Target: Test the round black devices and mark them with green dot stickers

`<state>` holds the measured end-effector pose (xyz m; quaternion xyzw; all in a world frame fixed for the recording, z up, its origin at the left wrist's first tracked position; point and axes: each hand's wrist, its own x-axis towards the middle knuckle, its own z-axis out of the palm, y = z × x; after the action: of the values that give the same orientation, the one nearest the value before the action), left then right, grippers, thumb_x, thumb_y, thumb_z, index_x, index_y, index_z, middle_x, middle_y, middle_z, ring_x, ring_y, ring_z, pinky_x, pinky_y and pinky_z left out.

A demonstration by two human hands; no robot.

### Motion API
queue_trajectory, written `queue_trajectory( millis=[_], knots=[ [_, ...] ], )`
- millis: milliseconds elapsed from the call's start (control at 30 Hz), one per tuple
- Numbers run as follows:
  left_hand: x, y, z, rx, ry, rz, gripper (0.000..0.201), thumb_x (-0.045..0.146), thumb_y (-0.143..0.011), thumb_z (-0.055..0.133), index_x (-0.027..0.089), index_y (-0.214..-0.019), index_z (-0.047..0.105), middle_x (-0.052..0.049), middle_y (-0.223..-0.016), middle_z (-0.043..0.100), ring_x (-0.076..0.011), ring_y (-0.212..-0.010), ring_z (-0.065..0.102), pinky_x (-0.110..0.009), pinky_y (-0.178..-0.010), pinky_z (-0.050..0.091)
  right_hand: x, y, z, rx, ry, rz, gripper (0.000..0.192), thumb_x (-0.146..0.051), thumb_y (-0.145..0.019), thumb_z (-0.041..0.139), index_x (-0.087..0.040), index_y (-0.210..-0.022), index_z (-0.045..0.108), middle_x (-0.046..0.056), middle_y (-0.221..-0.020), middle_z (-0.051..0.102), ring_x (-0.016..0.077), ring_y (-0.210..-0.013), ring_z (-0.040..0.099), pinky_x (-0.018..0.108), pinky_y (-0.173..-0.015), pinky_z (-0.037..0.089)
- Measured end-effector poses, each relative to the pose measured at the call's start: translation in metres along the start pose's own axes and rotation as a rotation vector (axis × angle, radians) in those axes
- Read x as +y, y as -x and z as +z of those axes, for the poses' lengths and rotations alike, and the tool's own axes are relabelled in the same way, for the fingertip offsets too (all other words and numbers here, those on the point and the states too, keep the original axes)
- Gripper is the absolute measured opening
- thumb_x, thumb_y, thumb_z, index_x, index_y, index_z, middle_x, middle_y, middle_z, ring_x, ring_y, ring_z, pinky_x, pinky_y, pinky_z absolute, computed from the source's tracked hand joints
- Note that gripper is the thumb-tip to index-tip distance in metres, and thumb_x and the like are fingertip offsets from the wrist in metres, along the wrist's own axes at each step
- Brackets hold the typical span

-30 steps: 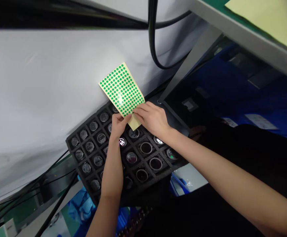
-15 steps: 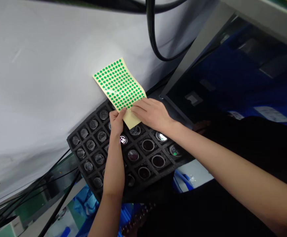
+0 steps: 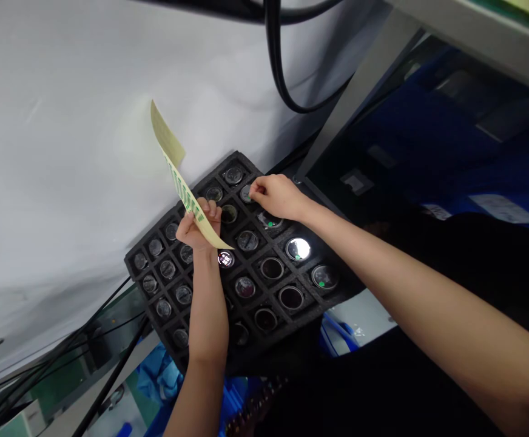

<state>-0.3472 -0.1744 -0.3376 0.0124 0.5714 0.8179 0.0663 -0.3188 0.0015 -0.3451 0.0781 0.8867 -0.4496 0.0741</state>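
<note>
My left hand (image 3: pixel 201 226) grips a pale yellow sheet of green round stickers (image 3: pixel 183 188) near its lower end. The sheet is bent and turned almost edge-on. My right hand (image 3: pixel 276 195) has its fingertips pinched together over a round disc (image 3: pixel 245 193) in the upper right of a black foam tray (image 3: pixel 258 258). Whatever lies between those fingertips is too small to make out. Below my right hand, a glossy round piece (image 3: pixel 270 220) carries a green dot. Another dark round piece (image 3: pixel 325 277) at the tray's right side also has one.
Several more round pieces sit in the tray's square pockets, one with a lit display (image 3: pixel 225 259). Behind the tray stands a white surface (image 3: pixel 77 152). A black cable (image 3: pixel 278 73) loops overhead, and a grey metal post (image 3: pixel 341 115) rises at the right.
My right hand has left the sticker sheet and moved over the tray's upper right pockets. My left hand has shifted slightly left and tipped the sheet from face-up to nearly edge-on.
</note>
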Motion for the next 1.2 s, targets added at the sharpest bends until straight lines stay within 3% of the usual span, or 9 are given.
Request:
queue_trajectory(
  millis=[267,367,500,567,600,667,733,800,1200],
  knots=[
    [-0.014,-0.002,-0.011,0.048,-0.114,0.004,0.037,0.051,-0.065,0.061,0.021,-0.054,0.043,-0.002,-0.062,0.053,-0.0162,-0.059,0.053,-0.031,-0.059,0.045,-0.006,-0.005,0.010,0.047,0.054,0.098,0.011,-0.011,-0.073,0.061,-0.019,-0.068,0.066,0.007,-0.074,0.071,0.0222,-0.073,0.064,0.028,-0.067,0.043],
    [-0.024,-0.001,-0.009,0.073,-0.168,0.023,0.044,0.049,-0.059,0.074,0.019,-0.048,0.044,0.002,-0.053,0.051,-0.0127,-0.051,0.051,-0.027,-0.052,0.042,-0.003,-0.008,0.009,0.101,0.005,0.137,0.010,-0.011,-0.075,0.061,-0.018,-0.069,0.065,0.005,-0.072,0.069,0.0207,-0.069,0.062,0.027,-0.062,0.042],
    [-0.033,0.002,-0.005,0.064,-0.210,0.013,0.052,0.050,-0.055,0.083,0.017,-0.043,0.044,0.005,-0.046,0.048,-0.0073,-0.041,0.044,-0.021,-0.042,0.035,-0.001,-0.005,-0.010,0.259,-0.071,0.168,0.019,-0.014,-0.090,0.046,-0.016,-0.088,0.065,0.004,-0.075,0.065,0.0161,-0.068,0.060,0.026,-0.063,0.043],
    [-0.034,0.003,-0.004,0.061,-0.209,0.002,0.052,0.053,-0.055,0.083,0.017,-0.044,0.048,0.005,-0.048,0.050,-0.0073,-0.042,0.045,-0.020,-0.041,0.036,-0.005,0.001,-0.021,0.409,-0.051,0.061,0.024,-0.016,-0.095,0.040,-0.016,-0.095,0.064,0.005,-0.084,0.065,0.0164,-0.077,0.059,0.027,-0.069,0.043],
    [-0.033,0.003,-0.004,0.059,-0.207,-0.005,0.052,0.054,-0.055,0.083,0.017,-0.045,0.049,0.004,-0.048,0.052,-0.0075,-0.042,0.046,-0.020,-0.041,0.036,-0.008,0.006,-0.025,0.450,-0.007,-0.070,0.023,-0.018,-0.096,0.041,-0.017,-0.096,0.064,0.006,-0.088,0.065,0.0173,-0.082,0.059,0.029,-0.073,0.043],
    [-0.033,0.003,-0.004,0.054,-0.201,-0.021,0.053,0.056,-0.054,0.084,0.017,-0.044,0.049,0.005,-0.047,0.051,-0.0071,-0.041,0.045,-0.020,-0.040,0.036,-0.014,0.014,-0.026,0.396,0.139,-0.409,0.017,-0.022,-0.094,0.049,-0.019,-0.091,0.066,0.005,-0.093,0.066,0.0195,-0.090,0.057,0.031,-0.077,0.041],
    [-0.032,0.003,-0.003,0.053,-0.194,-0.033,0.056,0.056,-0.053,0.085,0.016,-0.042,0.046,0.005,-0.044,0.048,-0.0056,-0.039,0.041,-0.019,-0.038,0.033,-0.019,0.021,-0.020,0.232,0.289,-0.618,0.014,-0.023,-0.093,0.055,-0.021,-0.090,0.068,0.004,-0.095,0.069,0.0204,-0.092,0.056,0.033,-0.076,0.039],
    [-0.032,0.003,-0.003,0.056,-0.188,-0.042,0.058,0.054,-0.054,0.085,0.016,-0.041,0.042,0.006,-0.042,0.043,-0.0042,-0.038,0.037,-0.018,-0.037,0.030,-0.020,0.024,-0.011,0.157,0.369,-0.619,0.015,-0.022,-0.094,0.055,-0.020,-0.091,0.069,0.004,-0.099,0.070,0.0201,-0.092,0.055,0.033,-0.074,0.037],
    [-0.023,0.004,0.006,0.117,-0.136,-0.135,0.055,0.046,-0.053,0.086,0.016,-0.039,0.042,0.006,-0.040,0.043,-0.0052,-0.036,0.040,-0.019,-0.038,0.033,-0.021,0.023,-0.002,0.216,0.565,-0.645,0.024,-0.018,-0.098,0.048,-0.019,-0.084,0.068,0.002,-0.089,0.072,0.0191,-0.083,0.052,0.033,-0.071,0.032]
  ],
)
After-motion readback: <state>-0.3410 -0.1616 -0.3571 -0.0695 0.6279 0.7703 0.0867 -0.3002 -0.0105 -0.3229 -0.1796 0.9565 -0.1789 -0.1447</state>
